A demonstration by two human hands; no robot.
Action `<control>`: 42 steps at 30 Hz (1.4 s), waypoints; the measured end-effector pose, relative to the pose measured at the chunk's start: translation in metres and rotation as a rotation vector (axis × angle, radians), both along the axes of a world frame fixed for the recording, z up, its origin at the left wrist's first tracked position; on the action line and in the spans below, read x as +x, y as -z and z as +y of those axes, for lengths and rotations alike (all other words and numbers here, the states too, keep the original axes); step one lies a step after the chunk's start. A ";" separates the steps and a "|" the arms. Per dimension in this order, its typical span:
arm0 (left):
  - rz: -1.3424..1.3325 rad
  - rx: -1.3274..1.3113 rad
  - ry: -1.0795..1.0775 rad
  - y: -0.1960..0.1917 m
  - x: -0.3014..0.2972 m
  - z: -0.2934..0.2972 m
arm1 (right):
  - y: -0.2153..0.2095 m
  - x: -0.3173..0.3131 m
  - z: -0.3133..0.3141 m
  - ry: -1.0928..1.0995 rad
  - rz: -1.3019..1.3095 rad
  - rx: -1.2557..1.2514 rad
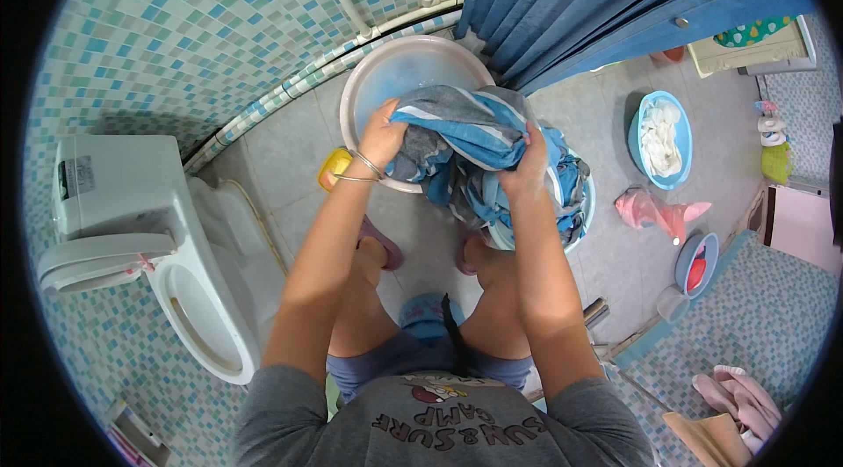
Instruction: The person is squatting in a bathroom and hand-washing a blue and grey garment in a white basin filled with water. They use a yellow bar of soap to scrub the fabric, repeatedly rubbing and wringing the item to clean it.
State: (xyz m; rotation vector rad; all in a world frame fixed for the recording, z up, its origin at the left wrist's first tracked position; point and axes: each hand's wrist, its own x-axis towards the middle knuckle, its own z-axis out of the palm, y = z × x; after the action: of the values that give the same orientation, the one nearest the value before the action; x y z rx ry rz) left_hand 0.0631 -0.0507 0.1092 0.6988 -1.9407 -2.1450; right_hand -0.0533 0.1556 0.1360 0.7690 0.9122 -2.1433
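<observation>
Between my two hands stretches a blue and grey striped cloth (465, 129), bunched and hanging in folds. My left hand (383, 138) grips its left end, with bangles on the wrist. On the right side, my right hand (528, 159) is closed on the other end. Behind the cloth stands a large pale pink basin (349, 115) holding bluish water; the cloth hangs over its near right part. More of the striped fabric (566, 181) lies heaped in a light blue basin (587, 225) beneath my right hand. Whether the held piece joins that heap, I cannot tell.
A yellow container (334, 166) sits left of the pink basin. The white toilet (198, 318) is at left, a blue curtain (562, 10) at back right. Further right are a blue basin of white cloth (660, 137), a pink plastic bag (654, 210) and a small blue basin (689, 265).
</observation>
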 end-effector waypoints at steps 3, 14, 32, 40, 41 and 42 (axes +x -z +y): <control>-0.090 -0.249 -0.035 -0.008 -0.008 0.051 | 0.004 0.014 -0.017 -0.136 -0.030 -0.071; 0.153 -0.512 -0.143 -0.019 -0.026 0.068 | -0.004 0.047 -0.046 -0.158 -0.072 0.010; -0.016 -0.487 -0.147 -0.009 -0.025 0.058 | 0.010 0.055 -0.037 -0.410 0.113 0.192; -0.234 -0.375 0.522 -0.007 0.005 0.010 | -0.011 0.005 0.006 -0.395 0.454 0.724; -0.255 -0.342 0.640 -0.013 0.005 0.010 | -0.016 0.002 0.009 -0.410 0.452 0.781; -0.333 -0.364 0.705 -0.015 0.005 0.009 | -0.022 0.002 0.010 -0.425 0.437 0.816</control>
State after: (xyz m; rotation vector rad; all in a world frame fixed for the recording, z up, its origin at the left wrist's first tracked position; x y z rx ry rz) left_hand 0.0676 -0.0416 0.1243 0.3412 -3.0131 -1.9656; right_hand -0.0515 0.1657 0.1582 0.3935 2.0378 -1.5454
